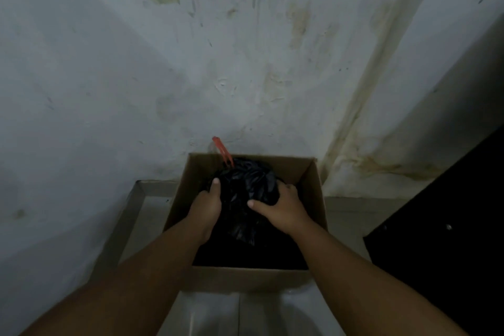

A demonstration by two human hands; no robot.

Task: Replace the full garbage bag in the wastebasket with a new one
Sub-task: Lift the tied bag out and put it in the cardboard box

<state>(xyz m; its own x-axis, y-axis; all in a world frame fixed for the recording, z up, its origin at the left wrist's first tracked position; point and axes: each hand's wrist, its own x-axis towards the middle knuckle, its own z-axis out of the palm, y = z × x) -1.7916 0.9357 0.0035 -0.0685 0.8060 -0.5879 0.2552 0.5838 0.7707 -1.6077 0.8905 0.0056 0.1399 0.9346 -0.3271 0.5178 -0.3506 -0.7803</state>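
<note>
Reaching in from the bottom of the frame, both forearms meet at centre. The left hand (207, 207) cups the left side of the black garbage bag (245, 180), thumb up against it, and the right hand (281, 210) grasps its right side. The bag sits inside an open cardboard box (245, 278). A red drawstring (223, 151) sticks up from the bag's far edge, before the stained wall (245, 63).

Both hands grip the crinkled black plastic garbage bag (246, 185) inside the open brown cardboard box (313, 199): left hand (207, 206), right hand (281, 209), red drawstring (223, 151) poking up.
</note>
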